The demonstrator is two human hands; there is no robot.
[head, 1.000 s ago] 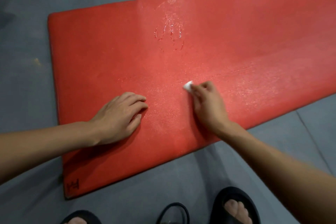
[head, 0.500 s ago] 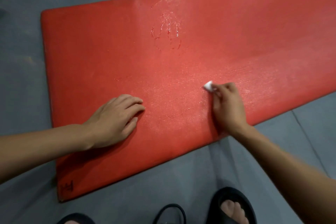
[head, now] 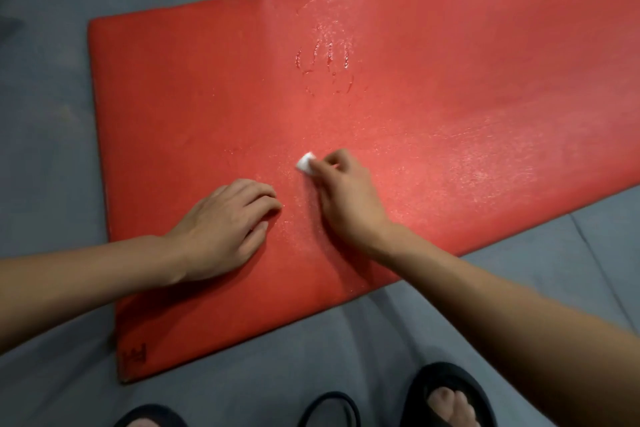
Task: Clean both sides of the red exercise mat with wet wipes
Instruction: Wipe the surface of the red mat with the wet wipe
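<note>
1. Lying flat on the grey floor (head: 48, 156), one red exercise mat (head: 450, 80) runs from the near left to the far right, where it leaves the view; its near left corner carries one small dark mark (head: 135, 355).
2. Two bare hands are on the mat, both in its near half.
3. The left hand (head: 225, 225) rests palm down on the mat, its fingers loosely bent with the tips touching the surface; it holds nothing.
4. The right hand (head: 346, 198), just right of the left and a little farther, has its fingers curled round one small white wet wipe (head: 306, 161), folded or wadded, and presses it against the mat. Only a corner of the wipe shows past the fingertips.
5. One wet, shiny patch (head: 325, 59) shaped like a handprint sits far of the hands, near the mat's far edge.
6. A glistening sheen (head: 467, 156) spreads over the mat to the right of the right hand, and fainter speckles lie between the two hands.
7. Two feet in dark sandals show at the near edge: one (head: 446, 399) at the right with its toes visible, one (head: 149, 418) at the left mostly cut off.
8. One dark loop (head: 329, 407), too little of it visible to identify, lies on the floor between the sandals.
</note>
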